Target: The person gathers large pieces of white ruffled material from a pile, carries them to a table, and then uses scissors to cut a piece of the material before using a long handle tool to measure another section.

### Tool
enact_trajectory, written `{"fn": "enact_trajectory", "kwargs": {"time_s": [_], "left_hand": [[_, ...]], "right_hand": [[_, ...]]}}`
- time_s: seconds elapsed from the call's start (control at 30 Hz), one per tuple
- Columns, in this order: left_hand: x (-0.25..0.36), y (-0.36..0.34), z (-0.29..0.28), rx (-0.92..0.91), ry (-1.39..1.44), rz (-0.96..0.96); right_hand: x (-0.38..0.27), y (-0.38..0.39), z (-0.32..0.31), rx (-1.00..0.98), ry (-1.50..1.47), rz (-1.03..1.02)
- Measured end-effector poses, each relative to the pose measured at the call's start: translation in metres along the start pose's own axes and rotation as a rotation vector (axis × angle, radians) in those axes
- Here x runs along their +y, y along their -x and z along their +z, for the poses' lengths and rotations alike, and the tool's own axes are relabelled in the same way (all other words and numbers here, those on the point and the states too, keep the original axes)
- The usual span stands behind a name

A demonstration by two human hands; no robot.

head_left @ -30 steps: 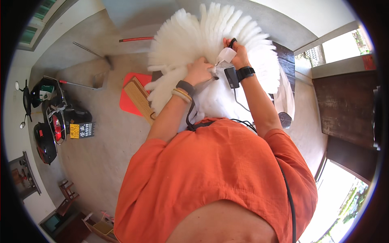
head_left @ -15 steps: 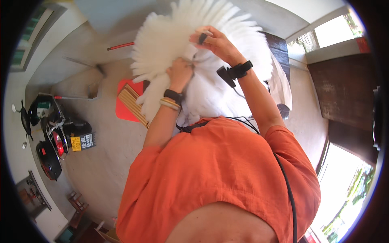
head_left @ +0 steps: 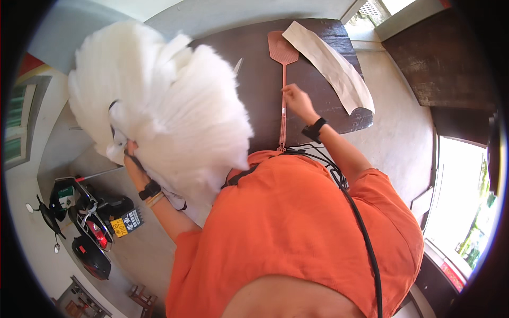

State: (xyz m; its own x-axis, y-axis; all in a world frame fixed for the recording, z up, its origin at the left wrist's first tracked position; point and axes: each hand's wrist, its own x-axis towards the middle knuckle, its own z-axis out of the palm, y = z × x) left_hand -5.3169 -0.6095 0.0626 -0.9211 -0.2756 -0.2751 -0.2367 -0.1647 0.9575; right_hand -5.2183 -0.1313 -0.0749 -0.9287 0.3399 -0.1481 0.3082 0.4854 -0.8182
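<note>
A big white feathery fan-shaped piece [head_left: 159, 116] is lifted off to my left, clear of the dark wooden table [head_left: 265, 85]. My left hand [head_left: 130, 151] grips it at its lower edge, partly hidden by the feathers. My right hand [head_left: 297, 100] rests on the table over the handle of a red fly swatter [head_left: 282, 69], fingers loosely bent; I cannot tell whether it grips the handle. A black band sits on each wrist.
A long beige paper strip [head_left: 334, 69] lies across the table's right part, overhanging the edge. A small thin metal object [head_left: 237, 66] lies near the feathers. A parked motorbike [head_left: 90, 222] stands on the concrete floor at lower left. Black cables [head_left: 339, 180] run over my orange shirt.
The feather piece has swung from the table's middle to my left, carried by my left hand alone. My right hand let go of it and dropped to the fly swatter. The tabletop is now uncovered.
</note>
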Motion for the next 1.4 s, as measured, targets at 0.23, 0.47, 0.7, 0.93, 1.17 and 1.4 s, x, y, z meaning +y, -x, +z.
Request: {"fn": "enact_trajectory", "kwargs": {"time_s": [0.23, 0.47, 0.7, 0.93, 1.17, 1.4], "left_hand": [[-0.010, 0.007, -0.028, -0.006, -0.231, 0.074], [-0.005, 0.010, -0.027, 0.061, -0.293, 0.003], [-0.030, 0.026, 0.008, -0.045, -0.448, 0.157], [-0.055, 0.024, 0.069, -0.299, -0.766, 0.274], [-0.103, 0.003, 0.093, -0.403, -0.820, 0.334], [-0.110, -0.002, 0.093, -0.429, -0.495, 0.106]], "right_hand": [[-0.090, -0.015, 0.095, -0.025, 0.096, -0.315], [-0.040, -0.040, 0.218, -0.269, 0.224, -0.384], [-0.033, -0.022, 0.163, -0.426, 0.216, -0.394], [0.008, -0.029, 0.101, -0.422, 0.150, -0.218], [0.019, -0.049, 0.097, -0.447, -0.016, -0.079], [0.053, -0.074, 0.053, -0.423, -0.523, 0.124]]}}
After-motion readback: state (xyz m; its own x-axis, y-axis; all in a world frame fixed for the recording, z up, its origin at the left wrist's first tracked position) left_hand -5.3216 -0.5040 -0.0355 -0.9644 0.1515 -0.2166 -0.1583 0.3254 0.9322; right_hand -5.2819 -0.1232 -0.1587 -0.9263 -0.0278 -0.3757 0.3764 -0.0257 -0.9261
